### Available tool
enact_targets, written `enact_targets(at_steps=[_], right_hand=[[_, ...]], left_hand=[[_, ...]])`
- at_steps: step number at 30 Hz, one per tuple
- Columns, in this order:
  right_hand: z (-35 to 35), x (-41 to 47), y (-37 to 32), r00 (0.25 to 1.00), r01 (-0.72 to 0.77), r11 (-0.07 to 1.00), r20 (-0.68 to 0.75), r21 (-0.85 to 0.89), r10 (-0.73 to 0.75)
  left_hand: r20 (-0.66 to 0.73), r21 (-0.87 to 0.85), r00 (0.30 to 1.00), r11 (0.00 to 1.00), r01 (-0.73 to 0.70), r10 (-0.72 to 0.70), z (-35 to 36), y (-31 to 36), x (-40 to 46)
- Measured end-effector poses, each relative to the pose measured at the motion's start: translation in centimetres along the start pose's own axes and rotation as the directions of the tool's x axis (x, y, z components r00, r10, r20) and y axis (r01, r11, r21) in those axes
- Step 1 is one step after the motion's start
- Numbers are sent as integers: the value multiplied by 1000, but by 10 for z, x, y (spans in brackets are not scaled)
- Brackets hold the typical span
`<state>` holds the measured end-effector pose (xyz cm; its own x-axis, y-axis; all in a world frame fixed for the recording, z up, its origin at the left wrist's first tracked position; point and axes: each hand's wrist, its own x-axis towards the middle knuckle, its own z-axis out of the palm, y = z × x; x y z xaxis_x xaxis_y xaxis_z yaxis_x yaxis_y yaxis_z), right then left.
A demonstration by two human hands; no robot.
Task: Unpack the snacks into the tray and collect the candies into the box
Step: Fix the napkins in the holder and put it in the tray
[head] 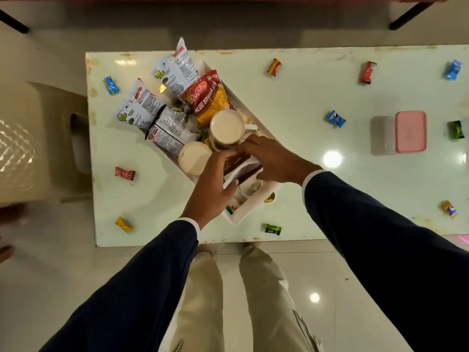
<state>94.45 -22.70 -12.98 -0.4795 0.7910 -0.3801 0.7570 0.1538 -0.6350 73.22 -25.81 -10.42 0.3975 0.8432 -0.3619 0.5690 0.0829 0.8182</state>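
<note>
Nearest: green candy (273,229) & yellow candy (124,224) at the surface's (304,102) near edge. Just past them the white tray (243,212), set diagonally. Both hands over its near end: left hand (212,189) & right hand (270,158), each grip curled round a brown-and-white packet (242,168) from either side. Hands + packet cover the tray contents below; can't tell what's under there. Behind the hands, two cream-lidded cups (227,127), then red snack bag (209,97) & white snack packets (175,72) piled at the far end, some spilling over the rim. Candies scattered round: red candy (125,173) left, blue candy (335,119) right. Pink-lidded box (403,132) well right, lid on, apart from the tray. Far-right candies small, wrappers unreadable.
</note>
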Motion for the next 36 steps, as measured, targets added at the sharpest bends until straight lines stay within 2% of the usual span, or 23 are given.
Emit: enact_targets(at_steps=[3,5,7,9,12,14,17,19,21,23,25,30,36], right_hand=[[-9,-19,-1,983,-124,969,-110,214,150],[-7,-36,-10,923,-186,874,-223,450,312],[-2,-53,-26,788,-227,700,-294,677,541],[8,-64,-41,626,-227,498,-266,837,733],[30,-71,-52,442,-249,299,-167,921,881],[47,-71,-54,334,-325,192,-78,926,939],[68,-71,-51,145,-519,28,56,854,988],[83,-70,-48,50,-517,-108,157,849,986],[94,-68,-41,66,-417,-184,232,890,970],[104,-66,-34,172,-259,-218,267,941,948],[108,-62,-30,236,-190,-228,270,955,934],[115,-46,-29,250,-155,-272,304,950,919],[117,-39,-36,215,-130,-293,316,947,924]], left_hand=[[-12,8,994,994,-112,112,-23,16,1],[-33,74,985,983,-167,169,-45,25,6],[-57,165,979,969,-182,194,-71,34,18],[-74,267,977,948,-174,200,-100,38,34],[-60,390,989,916,-100,133,-140,33,63],[-69,484,996,875,-21,62,-163,20,84],[-112,582,993,808,89,-29,-187,-7,116],[-168,565,983,810,158,-75,-198,-25,137],[-195,502,968,832,237,-158,-205,-40,158],[-155,431,957,855,290,-246,-208,-50,178],[-71,358,953,884,300,-294,-207,-53,192],[81,348,936,890,295,-342,-196,-55,204],[100,297,936,908,296,-338,-190,-60,205]])
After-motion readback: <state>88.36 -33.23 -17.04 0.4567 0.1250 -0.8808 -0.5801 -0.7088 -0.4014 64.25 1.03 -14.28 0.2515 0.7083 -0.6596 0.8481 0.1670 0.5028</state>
